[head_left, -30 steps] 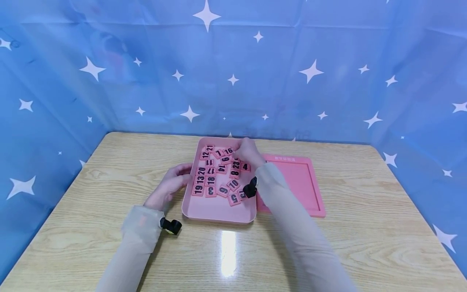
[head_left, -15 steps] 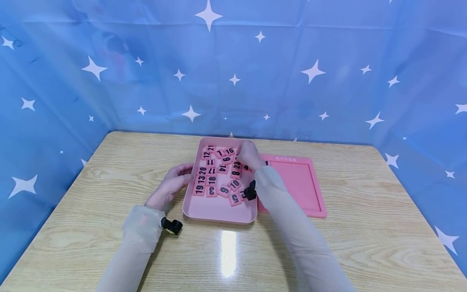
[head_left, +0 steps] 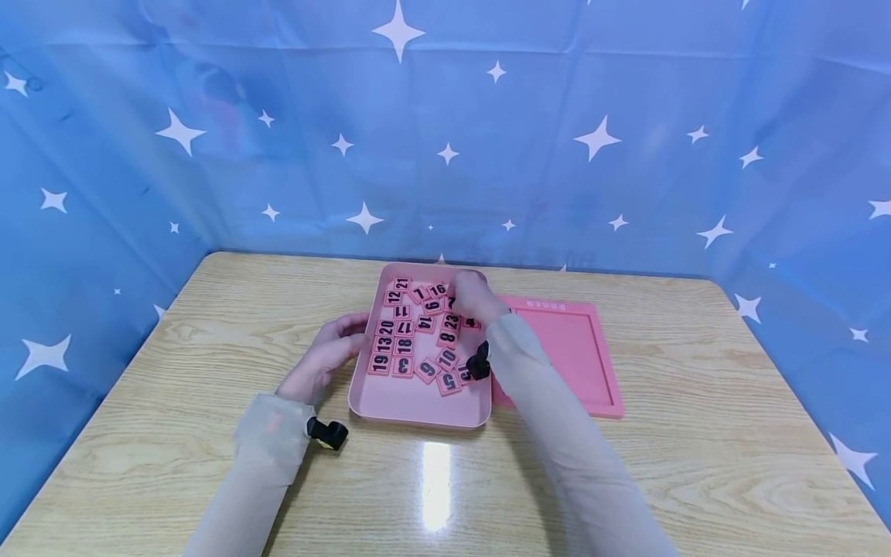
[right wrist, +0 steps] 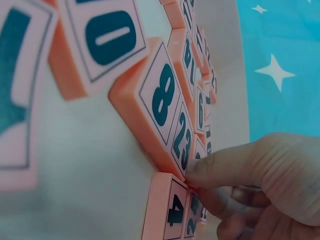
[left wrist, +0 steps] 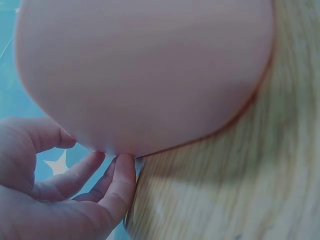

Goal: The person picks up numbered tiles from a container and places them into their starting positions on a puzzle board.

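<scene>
My left hand (head_left: 330,352) rests at the left side of a pink tray (head_left: 418,410), relaxed fingertips touching its outer wall; the left wrist view shows thumb and fingers against that wall. Inside the tray lie several pink number tiles, some in neat columns at left, others askew. My right hand (head_left: 475,298) reaches into the far right part of the tray. In the right wrist view its thumb and index finger pinch down at a number tile by the end of the 23 tile (right wrist: 182,145), which adjoins the 8 tile (right wrist: 162,95). The 4 tile (right wrist: 175,210) lies close by.
Right of the tray is a flat pink frame (head_left: 605,363) with a raised border and a 1 tile at its upper left, partly behind the right sleeve. Both lie on a wooden table (head_left: 696,418). A blue curtain (head_left: 529,178) with white stars stands behind.
The 23 and 8 tiles have shifted slightly toward the near side, and the tile left of the 10 has turned and slid nearer. My right hand has moved a little nearer; the left stays put.
</scene>
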`<action>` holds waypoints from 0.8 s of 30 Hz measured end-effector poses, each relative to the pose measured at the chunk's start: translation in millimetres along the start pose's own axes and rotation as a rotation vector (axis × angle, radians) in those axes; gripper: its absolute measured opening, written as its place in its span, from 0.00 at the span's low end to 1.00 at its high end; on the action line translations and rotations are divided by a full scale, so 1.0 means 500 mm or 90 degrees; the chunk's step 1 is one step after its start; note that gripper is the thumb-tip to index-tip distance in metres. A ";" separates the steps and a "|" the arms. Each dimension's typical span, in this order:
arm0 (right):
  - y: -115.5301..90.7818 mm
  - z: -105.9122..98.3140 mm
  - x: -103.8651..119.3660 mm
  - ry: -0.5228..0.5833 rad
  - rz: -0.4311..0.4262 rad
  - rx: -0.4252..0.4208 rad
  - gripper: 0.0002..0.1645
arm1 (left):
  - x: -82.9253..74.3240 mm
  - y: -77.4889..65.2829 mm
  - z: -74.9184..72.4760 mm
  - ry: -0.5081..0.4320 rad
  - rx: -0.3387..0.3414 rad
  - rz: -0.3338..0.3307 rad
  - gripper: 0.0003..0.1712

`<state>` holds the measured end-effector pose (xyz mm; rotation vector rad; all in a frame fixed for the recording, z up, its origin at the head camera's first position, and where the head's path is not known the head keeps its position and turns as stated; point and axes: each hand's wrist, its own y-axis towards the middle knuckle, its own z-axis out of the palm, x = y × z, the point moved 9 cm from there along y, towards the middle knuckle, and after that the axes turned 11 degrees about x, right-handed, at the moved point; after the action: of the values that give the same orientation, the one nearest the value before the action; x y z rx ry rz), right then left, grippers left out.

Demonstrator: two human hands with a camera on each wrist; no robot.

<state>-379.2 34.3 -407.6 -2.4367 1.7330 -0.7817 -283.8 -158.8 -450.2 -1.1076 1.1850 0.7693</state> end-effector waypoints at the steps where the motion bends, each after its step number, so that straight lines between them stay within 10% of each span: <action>1: 0.000 0.001 -0.001 0.010 -0.001 -0.003 0.11 | 0.000 0.000 0.000 0.000 0.000 0.000 0.33; 13: -0.015 -0.013 0.013 -0.038 -0.031 -0.023 0.11 | -0.004 -0.002 0.003 0.008 0.000 0.006 0.32; 24: -0.072 -0.065 0.037 0.091 -0.129 -0.055 0.20 | 0.000 -0.001 0.001 0.010 0.002 0.002 0.32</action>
<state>-357.2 38.9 -361.0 -2.7084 1.6132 -0.9403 -283.1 -158.5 -450.2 -1.1114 1.2012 0.7618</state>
